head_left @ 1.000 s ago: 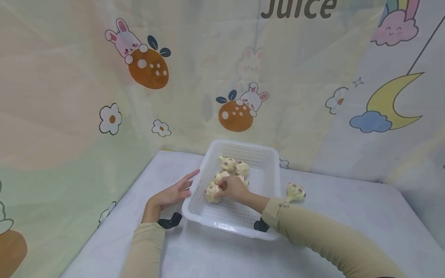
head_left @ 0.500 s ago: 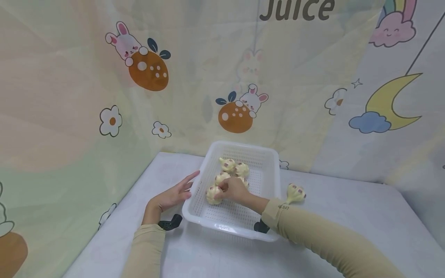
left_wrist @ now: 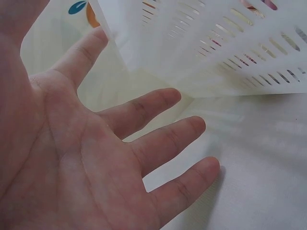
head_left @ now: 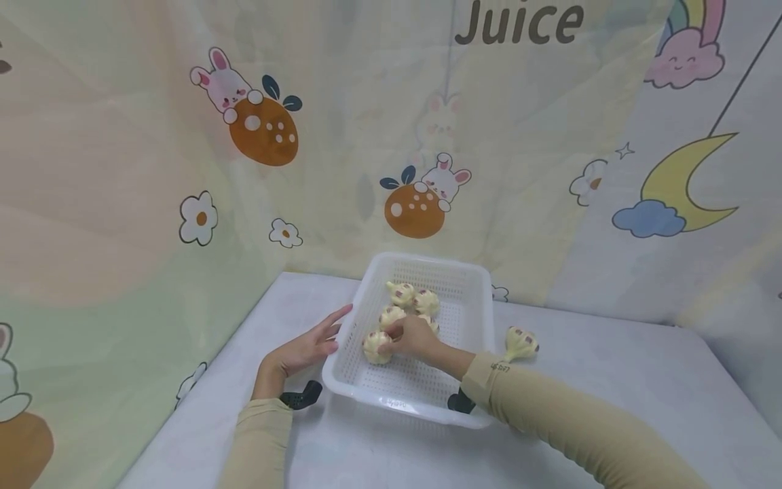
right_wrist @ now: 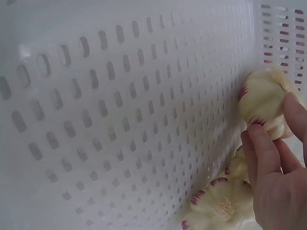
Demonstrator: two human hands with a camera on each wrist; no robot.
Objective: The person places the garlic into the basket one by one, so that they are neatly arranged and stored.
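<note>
Hardly anything has moved since a second ago: the whole view has slid down a little, and both hands are in nearly the same spots. Closest are a left sleeve (head_left: 259, 438) and a right sleeve (head_left: 556, 411), both tan, over a white surface (head_left: 373, 455). A wide strip of it shows in front of the white basket (head_left: 397, 403). The left hand (head_left: 304, 352) is just outside the basket's left wall. Its grip is wide, with straight, spread fingers, and one fingertip touches the wall. More surface shows on its left, up to the edge.

The right arm goes over the basket's near right corner. The right hand (head_left: 415, 338) is inside, its grip narrow, pinching a garlic bulb (head_left: 374, 348) near the left wall. The floor with holes shows in front of this bulb and along the right side, so there is room that way. Past it, four more bulbs (head_left: 402, 293) sit close together, one partly behind the hand. Outside the right wall, a lone bulb (head_left: 521, 341) lies on the surface. Behind the far rim, a cloth (head_left: 330, 136) with bunnies (head_left: 227, 85) and a moon (head_left: 679, 182) hangs close.
</note>
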